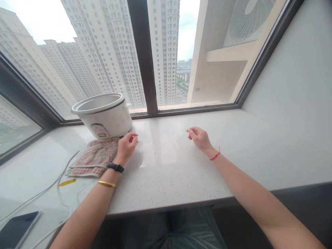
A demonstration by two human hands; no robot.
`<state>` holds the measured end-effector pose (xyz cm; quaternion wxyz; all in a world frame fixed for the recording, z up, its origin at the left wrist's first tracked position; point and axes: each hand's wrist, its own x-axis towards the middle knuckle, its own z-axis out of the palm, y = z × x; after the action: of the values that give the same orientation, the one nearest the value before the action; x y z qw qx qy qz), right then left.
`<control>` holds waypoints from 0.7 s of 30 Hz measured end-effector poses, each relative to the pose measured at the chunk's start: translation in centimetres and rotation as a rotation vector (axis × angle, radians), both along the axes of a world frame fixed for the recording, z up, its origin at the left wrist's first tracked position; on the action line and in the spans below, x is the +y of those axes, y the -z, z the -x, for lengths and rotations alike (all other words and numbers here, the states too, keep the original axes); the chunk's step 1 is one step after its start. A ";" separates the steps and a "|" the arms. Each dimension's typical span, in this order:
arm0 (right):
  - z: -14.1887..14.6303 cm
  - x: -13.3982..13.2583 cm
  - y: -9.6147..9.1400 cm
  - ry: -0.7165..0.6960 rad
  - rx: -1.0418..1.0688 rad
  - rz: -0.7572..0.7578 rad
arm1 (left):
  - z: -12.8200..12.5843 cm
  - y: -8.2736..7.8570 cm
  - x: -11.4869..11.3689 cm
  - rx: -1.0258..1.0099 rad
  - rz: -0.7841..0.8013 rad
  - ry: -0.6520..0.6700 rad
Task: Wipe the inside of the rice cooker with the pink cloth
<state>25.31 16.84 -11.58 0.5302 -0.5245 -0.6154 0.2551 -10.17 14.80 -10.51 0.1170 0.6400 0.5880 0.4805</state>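
Observation:
My left hand hovers over or rests on the white speckled counter, its fingers curled closed with nothing visible in them. Just left of it lies a folded reddish-brown patterned cloth. Behind the cloth stands a white rice cooker without a lid, its rim tilted in view and a switch on its front. My right hand is apart to the right, fingers bent in toward the thumb, and no object shows in its grasp. Whether either hand touches the counter, I cannot tell.
A pale cable with a yellow tag runs along the left side. A dark-screened phone lies at the lower left. Framed windows border the counter's back, and a white wall stands on the right.

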 end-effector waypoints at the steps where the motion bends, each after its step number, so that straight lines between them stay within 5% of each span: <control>1: 0.0 0.0 0.0 0.000 0.000 0.000 | 0.0 0.0 0.0 -0.002 0.002 0.000; 21: 0.2 0.0 0.2 -0.010 0.000 0.023 | 0.1 0.1 0.1 0.003 0.005 -0.007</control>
<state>25.12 16.84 -11.74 0.5230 -0.5272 -0.6152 0.2648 -10.26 14.94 -10.63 0.1164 0.6384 0.5916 0.4785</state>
